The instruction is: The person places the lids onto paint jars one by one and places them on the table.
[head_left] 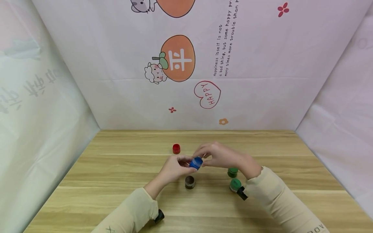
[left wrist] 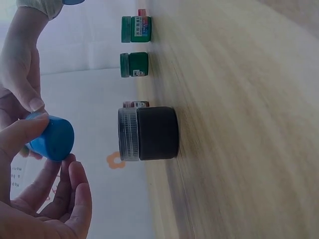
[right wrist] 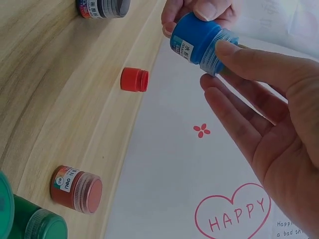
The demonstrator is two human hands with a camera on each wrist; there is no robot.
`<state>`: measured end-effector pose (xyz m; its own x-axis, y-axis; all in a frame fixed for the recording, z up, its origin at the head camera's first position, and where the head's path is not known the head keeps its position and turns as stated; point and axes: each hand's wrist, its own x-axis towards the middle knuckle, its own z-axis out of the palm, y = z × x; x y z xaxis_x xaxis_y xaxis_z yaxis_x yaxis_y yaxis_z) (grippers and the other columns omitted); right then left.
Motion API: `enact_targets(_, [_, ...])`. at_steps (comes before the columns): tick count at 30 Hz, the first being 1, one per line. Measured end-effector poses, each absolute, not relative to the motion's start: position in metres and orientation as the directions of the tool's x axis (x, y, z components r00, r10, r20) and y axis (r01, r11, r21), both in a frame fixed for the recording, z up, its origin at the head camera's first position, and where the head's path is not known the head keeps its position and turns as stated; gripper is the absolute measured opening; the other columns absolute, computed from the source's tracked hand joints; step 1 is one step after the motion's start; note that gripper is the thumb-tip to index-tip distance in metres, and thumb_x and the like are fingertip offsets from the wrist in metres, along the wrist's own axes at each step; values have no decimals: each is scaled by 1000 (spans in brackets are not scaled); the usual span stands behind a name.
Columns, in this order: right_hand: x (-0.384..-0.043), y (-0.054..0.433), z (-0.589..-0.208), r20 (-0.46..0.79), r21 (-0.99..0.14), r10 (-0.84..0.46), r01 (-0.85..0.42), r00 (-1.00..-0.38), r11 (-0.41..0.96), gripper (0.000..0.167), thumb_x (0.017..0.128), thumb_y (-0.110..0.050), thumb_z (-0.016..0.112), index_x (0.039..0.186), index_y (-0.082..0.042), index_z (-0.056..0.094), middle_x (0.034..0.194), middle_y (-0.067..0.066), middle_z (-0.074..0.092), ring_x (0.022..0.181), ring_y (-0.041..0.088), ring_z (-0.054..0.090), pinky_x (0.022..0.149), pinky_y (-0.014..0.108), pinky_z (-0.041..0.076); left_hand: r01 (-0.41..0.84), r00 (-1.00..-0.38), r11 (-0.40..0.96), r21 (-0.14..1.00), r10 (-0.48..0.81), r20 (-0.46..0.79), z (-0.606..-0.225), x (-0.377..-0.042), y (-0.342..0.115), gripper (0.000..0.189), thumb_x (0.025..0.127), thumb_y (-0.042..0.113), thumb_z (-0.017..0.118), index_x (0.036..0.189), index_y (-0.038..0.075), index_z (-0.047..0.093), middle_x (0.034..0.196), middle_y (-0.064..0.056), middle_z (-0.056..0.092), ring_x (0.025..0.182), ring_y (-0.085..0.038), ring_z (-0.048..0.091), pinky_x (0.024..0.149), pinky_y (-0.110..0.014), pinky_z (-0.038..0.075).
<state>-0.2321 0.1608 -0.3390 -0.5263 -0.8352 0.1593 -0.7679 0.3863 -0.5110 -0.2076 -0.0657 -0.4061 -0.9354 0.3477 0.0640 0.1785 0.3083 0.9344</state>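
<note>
A small blue paint jar (head_left: 196, 163) with a clear ridged lid is held above the table between both hands. My left hand (head_left: 174, 166) grips the jar's body, thumb on one side and fingers on the other. At the lid, my right hand (right wrist: 279, 94) pinches the ridged rim between thumb and fingertips. The jar lies tilted, its lid toward the right hand. Below the hands a black paint jar (left wrist: 157, 133) stands upright on the table with its clear lid on. An open-topped red paint jar (right wrist: 133, 79), showing no clear lid, stands farther back.
Two green paint jars (head_left: 232, 172) (head_left: 235, 185) stand on the wooden table (head_left: 116, 181) beside the right forearm. A reddish-brown paint jar (right wrist: 75, 189) shows in the right wrist view. Printed white sheeting (head_left: 253, 81) walls the table's back and sides.
</note>
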Motion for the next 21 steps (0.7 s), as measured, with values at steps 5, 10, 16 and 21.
enact_targets(5, [-232, 161, -339, 140, -515, -825, -752, -547, 411, 27, 91, -5, 78, 118, -3, 75, 114, 5, 71, 96, 13, 68, 87, 31, 58, 181, -934, 303, 936, 351, 67, -405, -207, -66, 39, 84, 15, 86, 118, -2, 74, 97, -4, 73, 86, -15, 65, 74, -28, 56])
enact_targets(10, [-231, 163, -340, 161, -507, -827, -764, -539, 400, 31, 89, -4, 80, 119, -2, 75, 116, 7, 72, 100, 17, 69, 87, 32, 58, 194, -929, 288, 938, 360, 82, -404, -205, -66, 40, 84, 12, 86, 118, -4, 73, 100, -7, 74, 85, -15, 65, 74, -28, 55])
enact_targets(16, [-231, 163, -341, 182, -494, -825, -776, -535, 393, 25, 91, -5, 78, 115, -2, 76, 109, 4, 72, 90, 10, 68, 83, 28, 58, 175, -936, 301, 937, 348, 63, -405, -204, -66, 39, 85, 15, 86, 118, -2, 74, 96, -5, 72, 85, -15, 64, 73, -29, 56])
enact_targets(21, [-229, 163, -339, 148, -520, -806, -739, -573, 429, 27, 90, -9, 80, 116, -3, 76, 109, 3, 72, 89, 9, 68, 84, 27, 58, 179, -933, 294, 939, 352, 68, -408, -205, -65, 37, 85, 16, 86, 116, 0, 75, 96, -3, 73, 85, -16, 65, 74, -28, 56])
